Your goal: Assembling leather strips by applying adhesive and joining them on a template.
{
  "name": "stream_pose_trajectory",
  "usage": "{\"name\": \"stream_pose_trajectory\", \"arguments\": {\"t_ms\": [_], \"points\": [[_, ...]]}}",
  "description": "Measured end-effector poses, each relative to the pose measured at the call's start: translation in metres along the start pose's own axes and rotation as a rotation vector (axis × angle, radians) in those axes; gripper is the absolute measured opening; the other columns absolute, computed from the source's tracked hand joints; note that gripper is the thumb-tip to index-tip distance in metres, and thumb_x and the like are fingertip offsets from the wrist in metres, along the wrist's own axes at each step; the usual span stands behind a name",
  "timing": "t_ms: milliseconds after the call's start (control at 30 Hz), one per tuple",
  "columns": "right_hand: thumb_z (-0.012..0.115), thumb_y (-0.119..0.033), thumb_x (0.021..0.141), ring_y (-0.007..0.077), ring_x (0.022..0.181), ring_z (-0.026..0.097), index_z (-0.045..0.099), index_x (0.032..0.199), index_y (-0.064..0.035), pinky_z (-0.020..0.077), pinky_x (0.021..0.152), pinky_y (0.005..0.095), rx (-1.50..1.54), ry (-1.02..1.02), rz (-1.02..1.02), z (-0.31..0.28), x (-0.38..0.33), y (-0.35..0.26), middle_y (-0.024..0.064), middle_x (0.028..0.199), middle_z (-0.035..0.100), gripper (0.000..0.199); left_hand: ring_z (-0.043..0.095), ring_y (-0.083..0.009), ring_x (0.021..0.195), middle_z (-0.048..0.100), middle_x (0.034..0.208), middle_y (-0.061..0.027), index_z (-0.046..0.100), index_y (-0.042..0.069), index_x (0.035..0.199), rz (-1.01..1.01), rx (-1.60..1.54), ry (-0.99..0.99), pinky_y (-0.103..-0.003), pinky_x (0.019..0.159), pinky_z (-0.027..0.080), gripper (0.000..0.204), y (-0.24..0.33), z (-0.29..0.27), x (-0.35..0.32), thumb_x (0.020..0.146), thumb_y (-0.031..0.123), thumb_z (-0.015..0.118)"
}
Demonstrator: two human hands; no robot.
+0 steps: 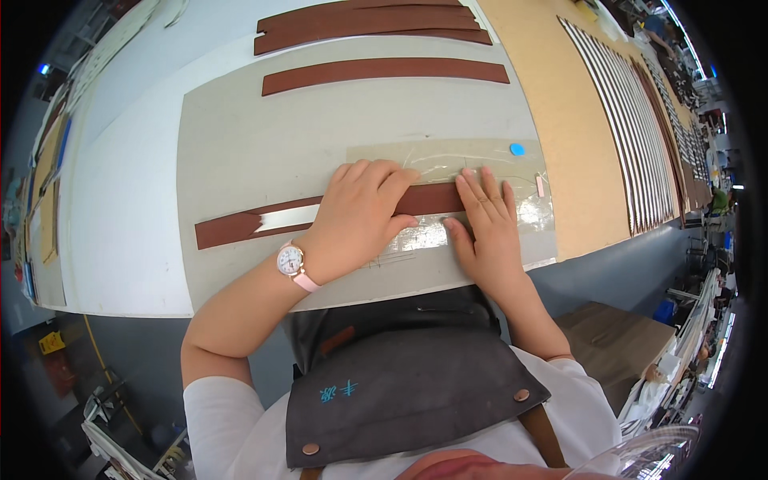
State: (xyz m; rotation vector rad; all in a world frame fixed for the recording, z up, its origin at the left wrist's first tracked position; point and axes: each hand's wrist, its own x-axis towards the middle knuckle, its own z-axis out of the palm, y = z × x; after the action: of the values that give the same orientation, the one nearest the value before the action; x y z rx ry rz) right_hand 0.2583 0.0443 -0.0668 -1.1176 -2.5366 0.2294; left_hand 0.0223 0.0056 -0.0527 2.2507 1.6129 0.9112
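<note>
A long brown strip (433, 198), which looks like leather, lies across the grey mat in front of me. My left hand (356, 210) is bent over its middle, index finger along the far edge and thumb at the near edge, gripping it; the other fingertips are hidden. Left of that hand, a narrow white strip (290, 217) lies along the brown one and runs under the palm. My right hand (490, 232) rests open at the strip's right end, fingers stretched out flat and thumb apart. Clear plastic sheeting (424, 233) lies beneath the strip's right part.
Another brown strip (384, 74) lies farther back, with a stack of brown strips (372, 24) behind it. A blue dot (517, 150) sits on the mat (240, 136). Black-and-white striped material (628, 128) covers part of the tan board (560, 104) at right. The table's front edge runs before my apron.
</note>
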Motion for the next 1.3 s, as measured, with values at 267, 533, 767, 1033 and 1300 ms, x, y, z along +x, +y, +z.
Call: {"name": "stream_pose_trajectory", "arguments": {"t_ms": [267, 533, 767, 1033, 1300], "points": [[0.067, -0.012, 0.096, 0.0420, 0.132, 0.055, 0.063, 0.128, -0.0014, 0.0417, 0.112, 0.0496, 0.690, 0.195, 0.283, -0.003, 0.005, -0.002, 0.0186, 0.130, 0.065, 0.034, 0.058, -0.0307, 0.105, 0.061, 0.107, -0.0075, 0.068, 0.012, 0.114, 0.047, -0.070, -0.150, -0.043, 0.096, 0.044, 0.043, -0.003, -0.003, 0.001, 0.077, 0.020, 0.086], [0.067, -0.005, 0.093, 0.0383, 0.110, 0.061, 0.061, 0.094, -0.0018, 0.0496, 0.090, 0.0429, 0.580, 0.227, 0.073, 0.004, 0.000, -0.012, 0.0132, 0.097, 0.062, 0.006, 0.061, -0.0287, 0.100, 0.065, 0.105, -0.0076, 0.068, 0.012, 0.110, 0.097, -0.048, -0.197, -0.041, 0.095, 0.045, 0.033, 0.010, -0.004, -0.009, 0.081, 0.019, 0.082], [0.063, -0.017, 0.103, 0.0171, 0.072, 0.048, 0.059, 0.084, -0.0003, 0.0418, 0.066, 0.0320, 0.820, -0.068, 0.295, -0.027, -0.003, -0.006, 0.0059, 0.075, 0.053, 0.026, 0.062, -0.0248, 0.083, 0.071, 0.087, -0.0064, 0.074, 0.011, 0.111, 0.164, -0.242, -0.138, -0.038, 0.091, 0.046, 0.020, 0.012, -0.019, 0.002, 0.091, 0.012, 0.072], [0.058, -0.024, 0.107, 0.0100, 0.062, 0.037, 0.048, 0.071, -0.0027, 0.0350, 0.057, 0.0311, 1.107, -0.090, 0.172, -0.034, 0.016, -0.020, 0.0012, 0.063, 0.041, 0.043, 0.061, -0.0269, 0.079, 0.071, 0.084, -0.0061, 0.078, 0.008, 0.106, 0.198, -0.358, 0.053, -0.037, 0.080, 0.049, 0.018, 0.015, -0.036, 0.005, 0.089, 0.006, 0.071], [0.054, -0.025, 0.108, 0.0196, 0.067, 0.042, 0.048, 0.078, 0.0009, 0.0406, 0.065, 0.0365, 1.013, 0.009, 0.001, -0.026, 0.018, -0.020, 0.0106, 0.067, 0.043, 0.040, 0.064, -0.0264, 0.078, 0.070, 0.079, -0.0069, 0.078, 0.006, 0.099, 0.010, -0.363, 0.180, -0.039, 0.079, 0.049, 0.016, 0.015, -0.035, 0.002, 0.084, 0.004, 0.075]]}}
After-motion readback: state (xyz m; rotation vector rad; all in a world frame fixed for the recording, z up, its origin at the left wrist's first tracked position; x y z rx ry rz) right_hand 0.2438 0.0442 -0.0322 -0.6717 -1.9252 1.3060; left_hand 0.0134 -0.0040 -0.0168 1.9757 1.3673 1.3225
